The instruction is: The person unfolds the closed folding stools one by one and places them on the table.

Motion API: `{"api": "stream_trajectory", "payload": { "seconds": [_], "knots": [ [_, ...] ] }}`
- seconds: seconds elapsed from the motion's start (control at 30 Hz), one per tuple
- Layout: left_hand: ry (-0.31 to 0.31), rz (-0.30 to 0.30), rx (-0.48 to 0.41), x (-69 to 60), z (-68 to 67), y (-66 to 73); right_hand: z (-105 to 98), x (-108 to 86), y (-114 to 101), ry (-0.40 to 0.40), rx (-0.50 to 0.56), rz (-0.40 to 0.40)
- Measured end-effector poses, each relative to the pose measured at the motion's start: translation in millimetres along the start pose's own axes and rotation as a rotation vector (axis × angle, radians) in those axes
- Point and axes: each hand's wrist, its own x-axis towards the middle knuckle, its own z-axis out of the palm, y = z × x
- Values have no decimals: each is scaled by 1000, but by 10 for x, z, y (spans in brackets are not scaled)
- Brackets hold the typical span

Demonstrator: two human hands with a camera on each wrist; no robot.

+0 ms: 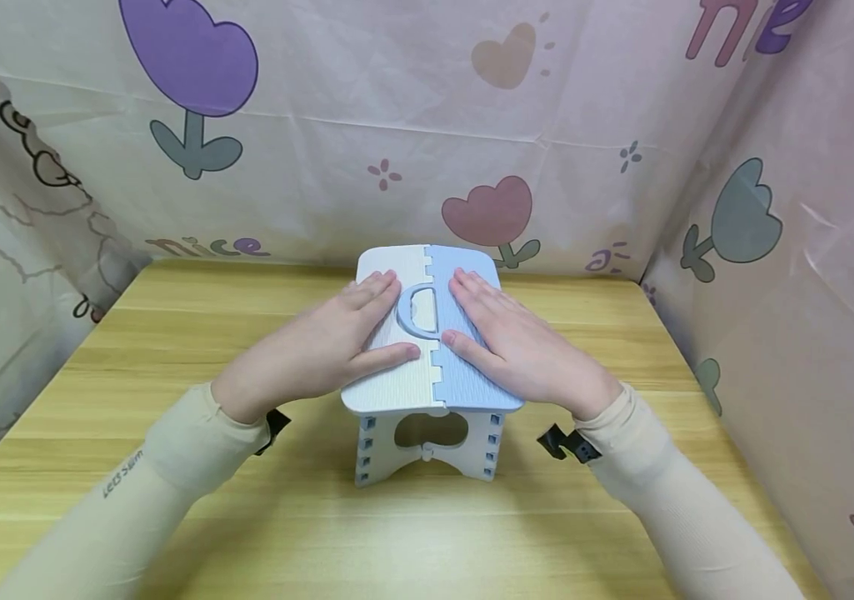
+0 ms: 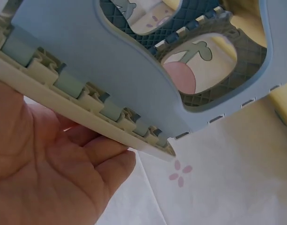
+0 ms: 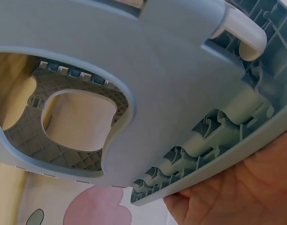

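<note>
A small folding stool (image 1: 471,379) stands unfolded on the wooden table, its top half white and half light blue, with a blue carry handle (image 1: 404,321) at the middle seam. My left hand (image 1: 322,346) lies flat on the white half, fingers straight. On the blue half rests my right hand (image 1: 524,346), its fingers also stretched out. In the left wrist view the left hand (image 2: 54,164) is against the rim of the seat, seen from below. The right wrist view shows the right hand (image 3: 246,187) at the blue rim, above the hinged side panel (image 3: 167,84).
The wooden table (image 1: 427,542) extends around the stool. A printed cloth (image 1: 337,83) with flowers and hearts hangs behind it and along both sides. Black wrist camera mounts (image 1: 569,443) sit beneath both wrists.
</note>
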Motion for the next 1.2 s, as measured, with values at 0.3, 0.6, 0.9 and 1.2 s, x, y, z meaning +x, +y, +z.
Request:
{"api": "stream_trajectory", "payload": {
  "seconds": [0.3,0.6,0.9,1.2],
  "knots": [
    [20,41,37,-12,64,-40,21,24,27,-4,12,-2],
    [36,35,23,6,135,-72,76,50,77,7,38,-10],
    [72,20,-11,21,194,-100,120,56,123,51,90,-1],
    [240,-130,-126,-32,190,-370,65,1,404,219,133,107]
  ]
}}
